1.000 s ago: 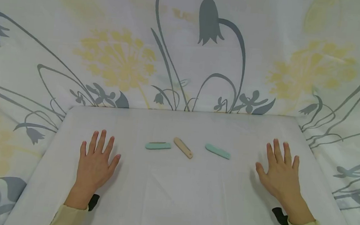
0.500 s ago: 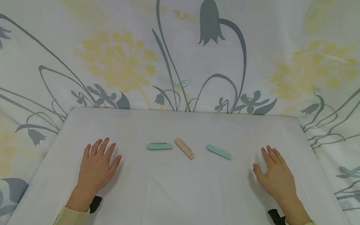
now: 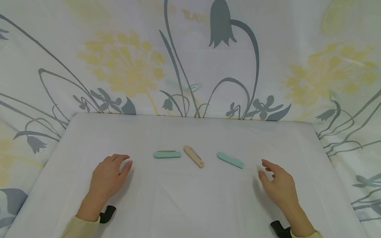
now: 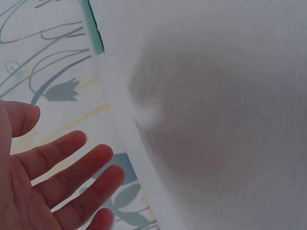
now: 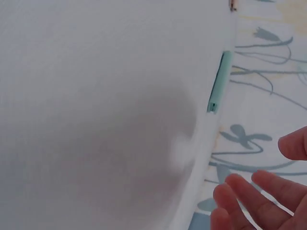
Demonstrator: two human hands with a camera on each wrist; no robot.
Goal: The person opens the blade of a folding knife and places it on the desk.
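Both hands empty: right hand [image 3: 278, 181] loosely curled, lifted near the right mint-green oblong plastic piece [image 3: 230, 160]; left hand [image 3: 108, 174] relaxed on the white cloth-covered table [image 3: 182, 209]; mint piece, beige piece [image 3: 193, 156] and second mint piece [image 3: 167, 154] lie untouched; nothing picked up yet.

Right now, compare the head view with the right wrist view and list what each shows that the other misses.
Only the head view shows the left hand, the beige folded pocket knife in full, the left mint-green folded pocket knife, and the back of the right hand, which touches nothing.

Only the right wrist view shows the right hand's fingertips from the palm side, spread and holding nothing.

Both show the right mint-green folded pocket knife, the white tablecloth and the floral backdrop.
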